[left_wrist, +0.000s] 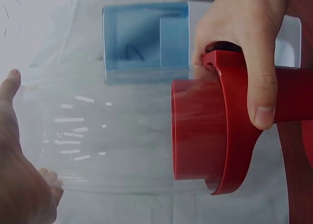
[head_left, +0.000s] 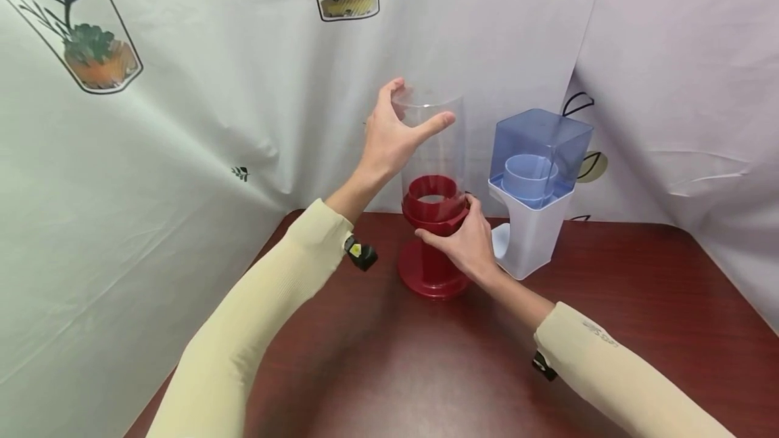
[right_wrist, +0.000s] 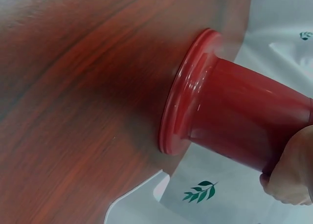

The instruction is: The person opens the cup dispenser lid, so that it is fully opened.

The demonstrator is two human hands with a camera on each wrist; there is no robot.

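On the bench: a red stand, upright, its round foot apparently resting on the bench; a hard sideways push near the top could tip it, since the stack is tall for that foot.
Clear cylinder: above the stand and roughly upright, its lower end around the red inner ring; whether it sits fully down on the collar cannot be told. Should one edge be crooked, downward pressure might jam it or strain the wall.
Left grip: spans the cylinder's top, holding it between thumb and fingers; the smooth wall could slide if that wide hold were to slacken.
Right grip: holds the stand at the collar, thumb in front; fingertips lying too high could be nipped under the cylinder's edge, while a loose hold might let the stand twist.
Blue-and-white container: just beside the stand, near the right grip; a careless elbowing outward of that hand could knock it.
Pale cloth: behind the see-through wall, making its lower edge easy to misjudge.
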